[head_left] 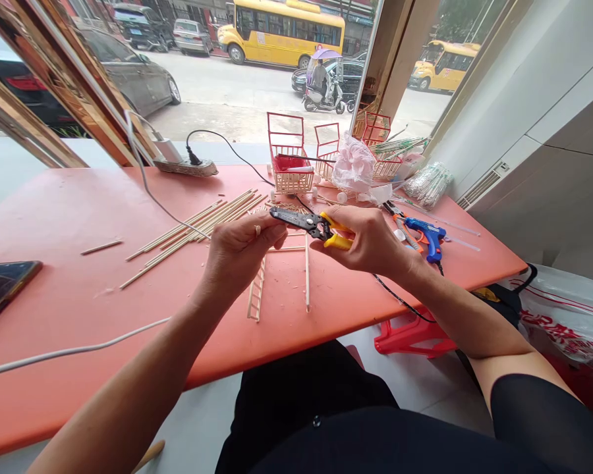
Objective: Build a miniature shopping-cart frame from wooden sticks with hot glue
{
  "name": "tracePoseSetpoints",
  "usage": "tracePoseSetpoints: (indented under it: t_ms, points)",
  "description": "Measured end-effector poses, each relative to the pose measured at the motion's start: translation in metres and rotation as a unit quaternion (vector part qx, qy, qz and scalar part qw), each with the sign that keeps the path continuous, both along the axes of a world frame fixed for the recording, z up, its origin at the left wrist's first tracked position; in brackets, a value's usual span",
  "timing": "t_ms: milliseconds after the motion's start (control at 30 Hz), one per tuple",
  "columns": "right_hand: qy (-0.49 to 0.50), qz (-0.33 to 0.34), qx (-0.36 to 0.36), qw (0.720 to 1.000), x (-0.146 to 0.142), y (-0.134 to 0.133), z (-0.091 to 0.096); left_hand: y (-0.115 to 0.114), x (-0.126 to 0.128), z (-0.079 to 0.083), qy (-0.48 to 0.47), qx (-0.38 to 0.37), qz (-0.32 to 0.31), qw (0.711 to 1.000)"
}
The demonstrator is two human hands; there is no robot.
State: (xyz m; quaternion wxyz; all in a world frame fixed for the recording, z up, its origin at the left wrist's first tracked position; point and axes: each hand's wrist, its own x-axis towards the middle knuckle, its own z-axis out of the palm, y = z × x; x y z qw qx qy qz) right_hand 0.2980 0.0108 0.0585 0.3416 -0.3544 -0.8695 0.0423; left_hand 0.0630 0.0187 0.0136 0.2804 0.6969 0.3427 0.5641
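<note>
My right hand (370, 238) is wrapped round the yellow handles of a pair of wire strippers (299, 218) with dark jaws pointing left. The jaw tips reach the fingers of my left hand (244, 247), which is closed in a pinch. A pale stub of wooden stick (257, 230) shows between those fingers; the rest of it is hidden. Below the hands, a ladder-like strip of glued sticks (257, 289) and a single upright-lying stick (307, 273) rest on the orange table (143, 355).
Several loose wooden sticks (192, 230) lie left of my hands. Behind stand small stick-built carts with red frames (289, 168) and a crumpled plastic bag (353, 163). A blue glue gun (429, 237) lies right. A power strip (186, 168), cables and a phone (4, 286) occupy the left.
</note>
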Motion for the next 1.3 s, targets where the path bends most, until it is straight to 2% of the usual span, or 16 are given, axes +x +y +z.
tracePoseSetpoints:
  t_ms: [100,167,267,333,533,833,1100,1300]
  points:
    - [0.008,0.0,-0.035,0.999,0.0,-0.001,0.001,0.001,0.001,-0.001,-0.023,-0.01,-0.023,0.999]
    - [0.01,0.017,-0.11,0.994,-0.001,-0.002,0.005,0.001,0.003,0.001,-0.05,-0.013,-0.044,0.998]
    - [-0.013,0.062,-0.236,0.97,-0.001,-0.002,0.014,-0.001,0.006,0.005,-0.084,-0.02,-0.073,0.994]
    - [-0.033,0.07,-0.256,0.964,-0.001,-0.001,0.019,-0.001,0.007,0.005,-0.092,-0.03,-0.086,0.992]
    - [-0.036,0.029,-0.177,0.983,-0.003,-0.001,0.022,0.001,0.005,0.001,-0.1,-0.052,-0.114,0.987]
    - [-0.041,0.017,-0.037,0.998,0.001,0.003,0.018,0.003,0.004,-0.001,-0.093,-0.034,-0.123,0.987]
    - [-0.05,0.003,-0.003,0.999,0.004,-0.001,0.015,0.0,0.004,-0.002,-0.038,-0.026,-0.08,0.996]
    - [-0.036,0.009,-0.026,0.999,0.005,0.0,0.01,-0.002,0.004,-0.001,-0.038,-0.029,-0.074,0.996]
